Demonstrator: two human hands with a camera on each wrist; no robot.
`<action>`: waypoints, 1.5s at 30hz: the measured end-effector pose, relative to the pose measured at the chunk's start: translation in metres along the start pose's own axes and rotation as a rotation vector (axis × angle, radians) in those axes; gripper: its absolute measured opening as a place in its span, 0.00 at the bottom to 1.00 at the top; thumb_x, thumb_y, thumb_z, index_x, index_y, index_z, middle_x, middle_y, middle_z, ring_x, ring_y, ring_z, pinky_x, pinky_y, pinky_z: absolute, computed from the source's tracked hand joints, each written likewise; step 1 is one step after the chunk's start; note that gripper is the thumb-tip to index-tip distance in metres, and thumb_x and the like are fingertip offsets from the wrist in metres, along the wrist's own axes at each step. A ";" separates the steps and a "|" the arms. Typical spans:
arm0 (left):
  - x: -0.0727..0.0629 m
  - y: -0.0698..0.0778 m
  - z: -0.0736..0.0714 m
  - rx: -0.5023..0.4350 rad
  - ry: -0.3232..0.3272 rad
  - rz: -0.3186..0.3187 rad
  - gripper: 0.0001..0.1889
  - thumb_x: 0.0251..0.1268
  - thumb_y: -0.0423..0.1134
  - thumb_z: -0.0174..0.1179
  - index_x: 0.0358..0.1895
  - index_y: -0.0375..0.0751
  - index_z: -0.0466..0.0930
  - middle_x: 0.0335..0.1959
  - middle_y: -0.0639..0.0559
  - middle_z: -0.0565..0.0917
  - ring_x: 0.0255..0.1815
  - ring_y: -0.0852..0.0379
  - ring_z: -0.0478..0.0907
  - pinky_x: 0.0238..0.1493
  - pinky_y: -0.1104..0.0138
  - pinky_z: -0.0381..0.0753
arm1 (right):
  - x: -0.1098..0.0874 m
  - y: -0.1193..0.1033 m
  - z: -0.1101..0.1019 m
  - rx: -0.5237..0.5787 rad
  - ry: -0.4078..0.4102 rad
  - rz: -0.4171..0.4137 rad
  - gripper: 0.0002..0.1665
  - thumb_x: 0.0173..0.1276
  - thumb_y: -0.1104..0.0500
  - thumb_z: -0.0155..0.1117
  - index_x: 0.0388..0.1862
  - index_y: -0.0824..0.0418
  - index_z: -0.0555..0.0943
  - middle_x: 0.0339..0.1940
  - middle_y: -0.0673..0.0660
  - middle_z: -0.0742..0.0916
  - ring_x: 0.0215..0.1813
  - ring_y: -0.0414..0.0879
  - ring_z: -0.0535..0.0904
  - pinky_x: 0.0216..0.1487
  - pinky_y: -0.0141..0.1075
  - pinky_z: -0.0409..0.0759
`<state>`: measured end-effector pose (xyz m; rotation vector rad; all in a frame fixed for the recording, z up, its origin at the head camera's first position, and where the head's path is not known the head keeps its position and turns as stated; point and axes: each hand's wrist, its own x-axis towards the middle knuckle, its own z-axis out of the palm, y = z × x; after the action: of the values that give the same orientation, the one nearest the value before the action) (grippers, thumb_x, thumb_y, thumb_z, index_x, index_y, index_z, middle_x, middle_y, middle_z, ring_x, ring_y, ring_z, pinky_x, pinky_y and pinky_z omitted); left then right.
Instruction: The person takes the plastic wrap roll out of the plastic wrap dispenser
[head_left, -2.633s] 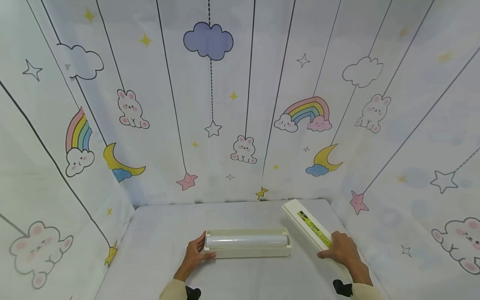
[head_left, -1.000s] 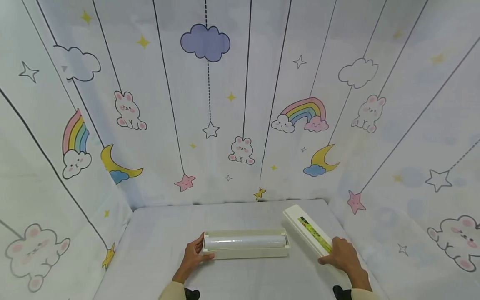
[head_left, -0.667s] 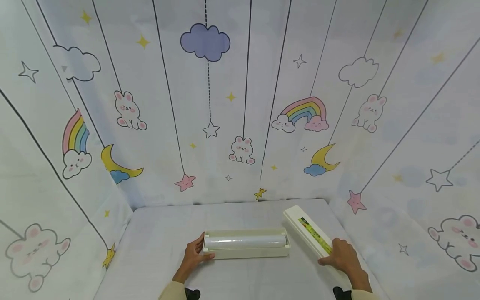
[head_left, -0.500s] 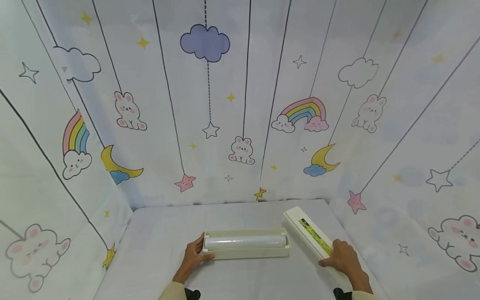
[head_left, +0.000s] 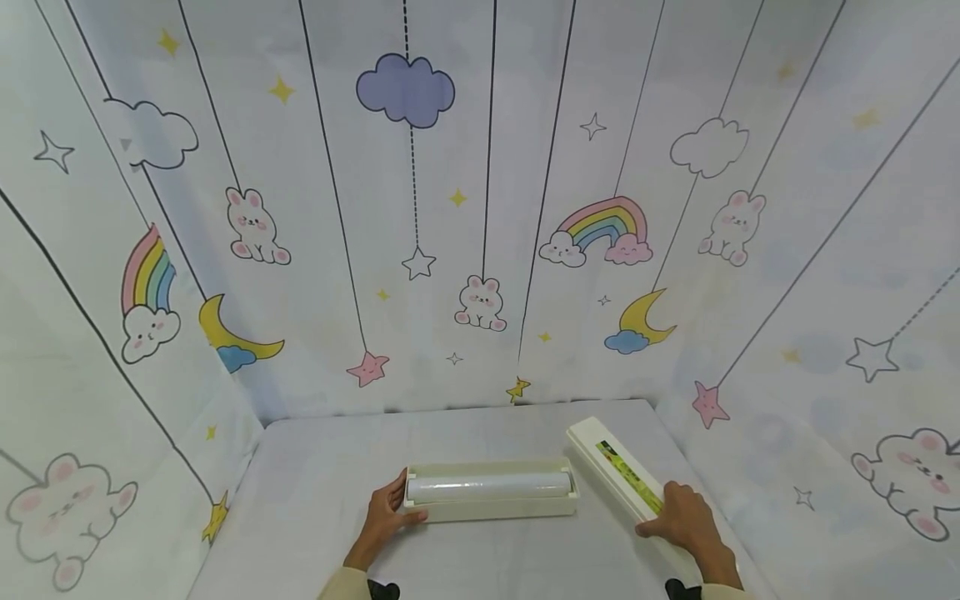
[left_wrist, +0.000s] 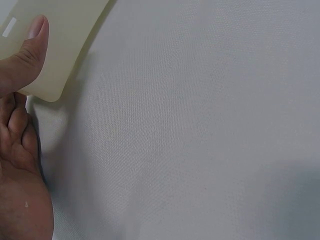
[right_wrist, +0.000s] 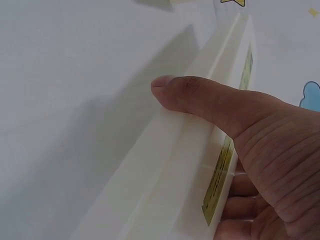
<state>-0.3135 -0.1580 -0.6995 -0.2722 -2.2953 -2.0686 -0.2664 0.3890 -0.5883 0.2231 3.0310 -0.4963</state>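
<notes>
In the head view, a long cream cling film box [head_left: 491, 509] lies crosswise on the table, its top off. A shiny roll of cling film [head_left: 487, 486] fills it. My left hand [head_left: 384, 517] grips the box's left end, thumb on the front wall and fingers round behind. In the left wrist view, that thumb [left_wrist: 30, 52] presses on the pale box wall [left_wrist: 65, 50]. To the right, my right hand [head_left: 686, 518] holds the box's long lid [head_left: 592, 437], which slants away to the upper left. A yellow-green label [right_wrist: 219, 180] runs along the lid; my right thumb [right_wrist: 195, 95] crosses its inner side.
A white cloth covers the table [head_left: 330, 450]. Behind it and at both sides hang white curtains [head_left: 420, 192] printed with rabbits, stars, clouds and rainbows. The lid's far end comes close to the box's right end. A shadow [right_wrist: 115, 120] falls beside the lid.
My right hand and the lid have come slightly down and nearer since the earliest frame. The left hand keeps its grip on the box, and the whole head view has shifted a little.
</notes>
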 end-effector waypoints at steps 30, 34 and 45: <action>0.000 -0.009 -0.002 0.008 -0.016 0.118 0.53 0.50 0.28 0.85 0.77 0.12 0.62 0.76 0.16 0.65 0.78 0.44 0.77 0.69 0.84 0.76 | -0.003 0.005 0.011 -0.008 0.008 0.000 0.46 0.42 0.40 0.94 0.39 0.72 0.78 0.27 0.57 0.79 0.30 0.50 0.74 0.30 0.38 0.71; 0.000 -0.013 -0.002 -0.008 -0.014 0.149 0.53 0.50 0.28 0.85 0.76 0.13 0.63 0.75 0.16 0.66 0.76 0.58 0.79 0.68 0.86 0.74 | -0.003 0.007 0.012 -0.004 0.005 0.007 0.46 0.41 0.40 0.94 0.40 0.71 0.77 0.27 0.57 0.79 0.30 0.50 0.74 0.30 0.38 0.70; 0.008 -0.023 -0.002 -0.075 0.012 -0.037 0.59 0.42 0.33 0.90 0.80 0.22 0.63 0.81 0.30 0.67 0.78 0.56 0.75 0.67 0.87 0.73 | -0.003 0.010 0.016 -0.003 0.006 0.004 0.47 0.41 0.39 0.94 0.39 0.71 0.77 0.27 0.57 0.79 0.30 0.50 0.74 0.30 0.37 0.70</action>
<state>-0.3253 -0.1616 -0.7208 -0.2211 -2.2354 -2.1709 -0.2612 0.3925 -0.6064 0.2308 3.0366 -0.4917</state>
